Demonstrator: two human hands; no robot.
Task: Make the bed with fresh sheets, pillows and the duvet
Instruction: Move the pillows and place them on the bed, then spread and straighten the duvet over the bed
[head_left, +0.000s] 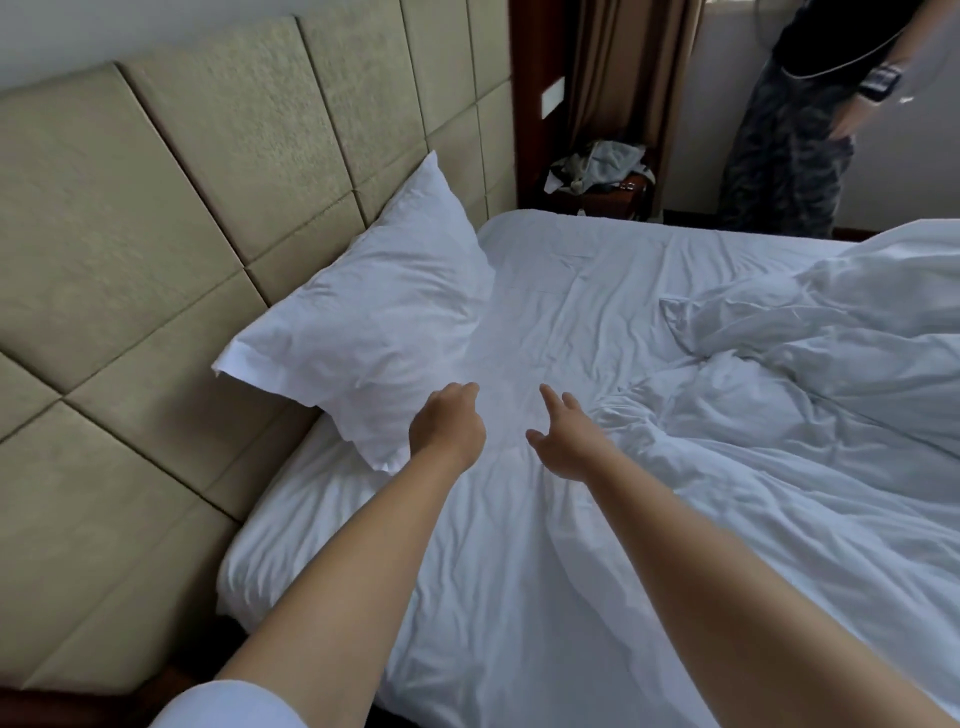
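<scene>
A white pillow (363, 322) leans against the padded headboard at the left side of the bed. A white sheet (561, 291) covers the mattress. A crumpled white duvet (810, 374) lies bunched over the right half of the bed. My left hand (448, 427) hovers at the pillow's near right corner with fingers loosely curled, holding nothing. Just right of it, my right hand (563, 441) reaches over the sheet with fingers spread and empty. Both arms stretch forward from the lower edge of the view.
The beige padded headboard (156, 260) runs along the left. A dark bedside table (602, 182) with clothes and small items stands beyond the bed's far corner, by a brown curtain (623, 67). Another person (800, 130) stands at the far side of the bed.
</scene>
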